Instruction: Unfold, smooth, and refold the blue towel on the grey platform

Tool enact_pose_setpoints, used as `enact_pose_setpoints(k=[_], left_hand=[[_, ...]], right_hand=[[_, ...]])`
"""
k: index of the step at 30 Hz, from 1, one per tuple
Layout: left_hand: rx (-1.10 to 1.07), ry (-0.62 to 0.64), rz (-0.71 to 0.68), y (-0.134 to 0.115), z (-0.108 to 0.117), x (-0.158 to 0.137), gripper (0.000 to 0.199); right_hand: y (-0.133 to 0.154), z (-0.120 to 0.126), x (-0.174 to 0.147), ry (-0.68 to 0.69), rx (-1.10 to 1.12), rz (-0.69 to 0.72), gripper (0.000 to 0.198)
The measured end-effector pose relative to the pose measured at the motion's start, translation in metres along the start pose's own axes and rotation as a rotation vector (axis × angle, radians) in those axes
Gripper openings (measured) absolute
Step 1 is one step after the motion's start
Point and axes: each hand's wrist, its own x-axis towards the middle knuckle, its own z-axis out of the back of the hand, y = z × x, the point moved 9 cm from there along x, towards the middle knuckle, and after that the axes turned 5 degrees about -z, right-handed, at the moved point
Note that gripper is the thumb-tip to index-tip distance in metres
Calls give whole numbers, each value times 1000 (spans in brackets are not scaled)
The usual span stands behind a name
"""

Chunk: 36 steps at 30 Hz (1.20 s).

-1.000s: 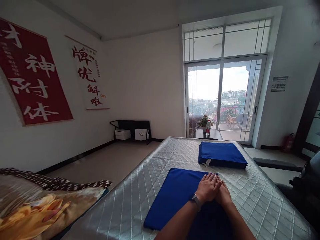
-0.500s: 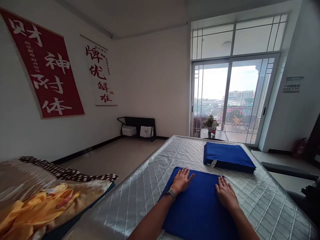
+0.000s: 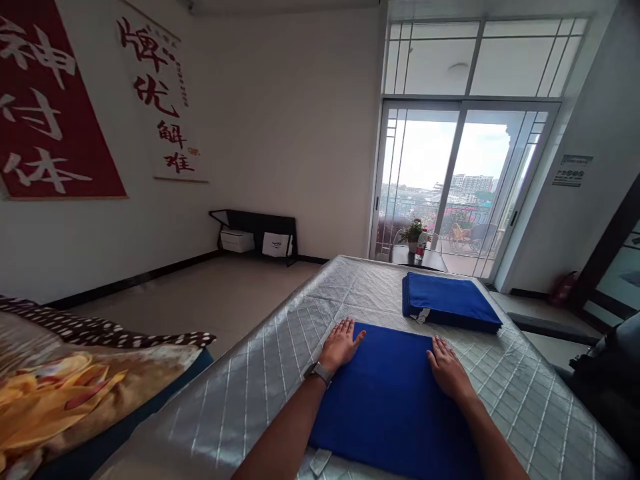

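Observation:
A flat blue folded cloth (image 3: 390, 400) lies in front of me on a silver quilted cover (image 3: 270, 373). My left hand (image 3: 341, 345) rests flat at its far left corner, fingers stretched forward and thumb over the cloth; a watch (image 3: 319, 373) is on that wrist. On the far right edge lies my right hand (image 3: 447, 368), also flat with its fingers out. Neither hand grips anything. A white tag (image 3: 321, 461) pokes out at the cloth's near left corner. Beyond it sits a stack of blue folded cloths (image 3: 450, 301) with a white tag on its near side.
To the left is a bed-like surface with a yellow cloth (image 3: 55, 400). A small dark table (image 3: 417, 257) with a plant and a bottle (image 3: 421, 245) stands before the glass sliding door (image 3: 450, 180). A black rack (image 3: 257, 233) is by the wall; a dark object (image 3: 613, 387) is at right.
My left hand has slid left to the cloth's edge. My right hand stays near the right edge. The near left tag now shows, and the whole view has shifted a little.

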Motion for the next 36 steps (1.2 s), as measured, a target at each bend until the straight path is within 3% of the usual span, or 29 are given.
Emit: enact_pose_setpoints(k=[27,36], left_hand=[[12,12,1,-2,7,-3,79],[58,15,5,-4,9,-5,75]], right_hand=[[-5,4,-5,10,70,-134,72],[-4,5,-8,8,89,-120,71]])
